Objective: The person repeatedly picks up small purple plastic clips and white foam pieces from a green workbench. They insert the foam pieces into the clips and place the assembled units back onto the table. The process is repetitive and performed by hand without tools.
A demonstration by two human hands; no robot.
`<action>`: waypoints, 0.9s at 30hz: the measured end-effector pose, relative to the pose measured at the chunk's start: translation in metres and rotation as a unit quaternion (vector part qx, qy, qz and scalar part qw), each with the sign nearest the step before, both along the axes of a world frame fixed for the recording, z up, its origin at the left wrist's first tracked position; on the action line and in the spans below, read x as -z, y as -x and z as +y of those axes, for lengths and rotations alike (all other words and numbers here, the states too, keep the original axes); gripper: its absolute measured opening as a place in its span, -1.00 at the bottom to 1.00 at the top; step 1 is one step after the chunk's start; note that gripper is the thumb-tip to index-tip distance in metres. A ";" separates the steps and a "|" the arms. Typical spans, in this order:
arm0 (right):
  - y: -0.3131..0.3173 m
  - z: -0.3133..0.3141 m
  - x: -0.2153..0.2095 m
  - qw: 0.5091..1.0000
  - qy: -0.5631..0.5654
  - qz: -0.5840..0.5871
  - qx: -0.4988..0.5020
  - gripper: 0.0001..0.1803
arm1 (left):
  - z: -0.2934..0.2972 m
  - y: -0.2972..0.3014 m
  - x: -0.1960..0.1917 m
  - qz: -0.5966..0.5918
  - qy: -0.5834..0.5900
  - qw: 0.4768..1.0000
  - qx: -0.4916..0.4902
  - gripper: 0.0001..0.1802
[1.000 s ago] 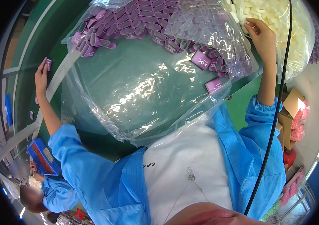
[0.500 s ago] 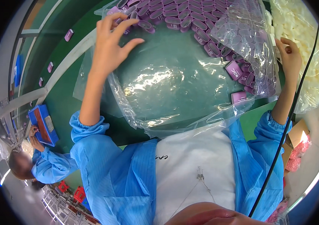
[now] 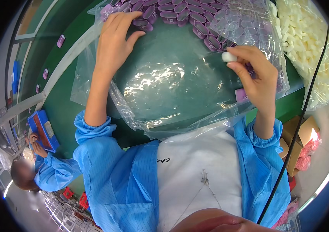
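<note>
Head view: a white block (image 3: 229,57) is pinched in the right hand (image 3: 258,75); leftward, toward the tabletop's (image 3: 294,77) far edge, a purple sleeve (image 3: 143,24), long axis crosswise, lies beside the nearer left hand (image 3: 113,44), whose grip I cannot tell.

At the clear bag's (image 3: 158,81) far end, the top edge is cutting off the purple sleeves (image 3: 168,16), while the left grip (image 3: 114,42) is covering some, leaving any contact unclear. Over the bag's right side, the right grip (image 3: 259,73) is partly hiding a white piece (image 3: 228,57) and sleeves behind it. Left of the bag, a co-worker's hands (image 3: 38,148) are showing too small to make out.
</note>
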State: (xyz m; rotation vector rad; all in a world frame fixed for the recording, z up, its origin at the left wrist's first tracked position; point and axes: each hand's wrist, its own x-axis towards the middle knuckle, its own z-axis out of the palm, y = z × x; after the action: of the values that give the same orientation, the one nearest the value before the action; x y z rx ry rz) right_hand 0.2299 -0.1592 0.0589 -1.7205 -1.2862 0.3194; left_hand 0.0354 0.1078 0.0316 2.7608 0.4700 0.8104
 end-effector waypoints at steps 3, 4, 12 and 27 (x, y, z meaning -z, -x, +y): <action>0.007 0.003 0.001 1.000 -0.005 -0.004 -0.007 -0.71 | 0.000 0.005 0.000 0.011 -0.044 0.999 0.008 -0.67; 0.009 0.005 0.002 1.000 -0.005 -0.006 -0.012 -0.70 | -0.006 0.007 -0.006 0.009 -0.012 1.000 0.019 -0.66; 0.036 0.015 0.009 0.993 -0.051 -0.040 -0.103 -0.76 | -0.108 0.008 0.011 0.015 0.372 0.920 0.120 -0.70; 0.051 0.020 0.019 0.984 -0.042 -0.121 -0.126 -0.71 | -0.117 0.009 0.019 -0.019 0.354 0.927 0.123 -0.67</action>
State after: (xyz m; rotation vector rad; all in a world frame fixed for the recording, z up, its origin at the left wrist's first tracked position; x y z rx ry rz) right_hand 0.1786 -0.1397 0.0395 -1.5615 -1.6772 0.2012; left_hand 0.0267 -0.0094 0.0130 2.0711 0.3129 0.4972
